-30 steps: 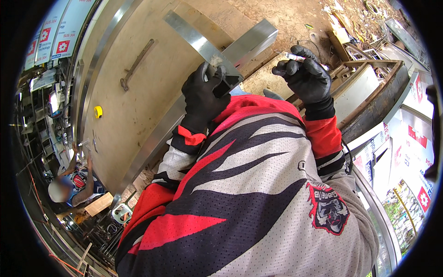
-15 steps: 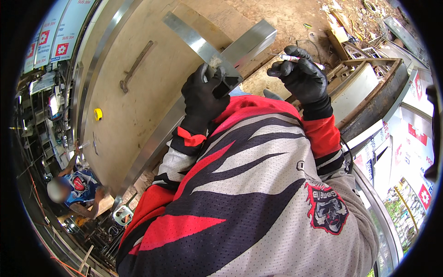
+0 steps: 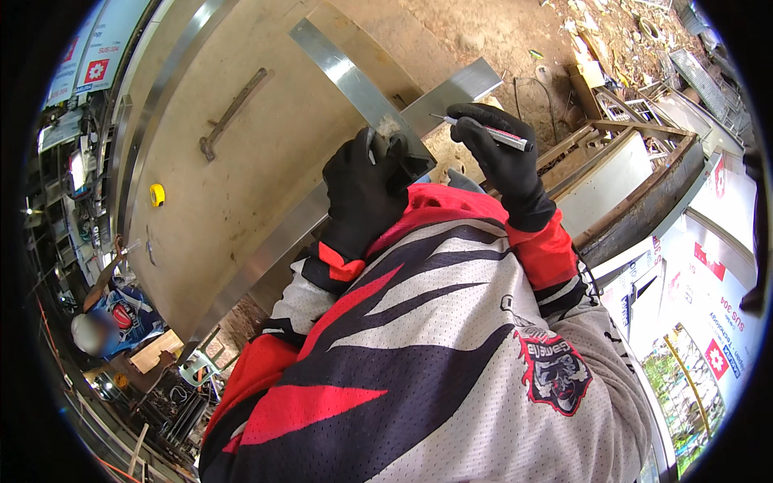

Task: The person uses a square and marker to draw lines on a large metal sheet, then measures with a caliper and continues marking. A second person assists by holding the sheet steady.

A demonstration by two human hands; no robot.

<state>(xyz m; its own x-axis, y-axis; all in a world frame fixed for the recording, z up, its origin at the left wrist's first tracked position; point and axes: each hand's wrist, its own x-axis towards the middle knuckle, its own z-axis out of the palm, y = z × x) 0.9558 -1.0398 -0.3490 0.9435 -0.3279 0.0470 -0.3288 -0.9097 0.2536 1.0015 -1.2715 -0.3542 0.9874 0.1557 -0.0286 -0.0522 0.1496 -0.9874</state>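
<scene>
At the near end of the tube (image 3: 342, 68), left hand (image 3: 361, 183) gloved, its grip pinching the metal; just right of it, right hand's (image 3: 506, 159) grip pinching a marker (image 3: 501, 136), tip leftward. Second bar (image 3: 457, 95) juts rightward beyond the tube. Farther left on the desk (image 3: 241, 189): hammer (image 3: 232, 117), tape measure (image 3: 157, 195).

Near end of metal tube (image 3: 342, 66) was partly hidden behind left hand (image 3: 362, 191); whether crossing metal bar (image 3: 452, 93) joined long edge bar (image 3: 250, 272) was unclear, tube and hand blocking view; print on marker (image 3: 509, 138) was too small to read; co-worker's head (image 3: 94, 334) was blurred; clutter (image 3: 60, 221) at far left was too small to identify; shirt (image 3: 435, 394) ran off lower edge.
</scene>
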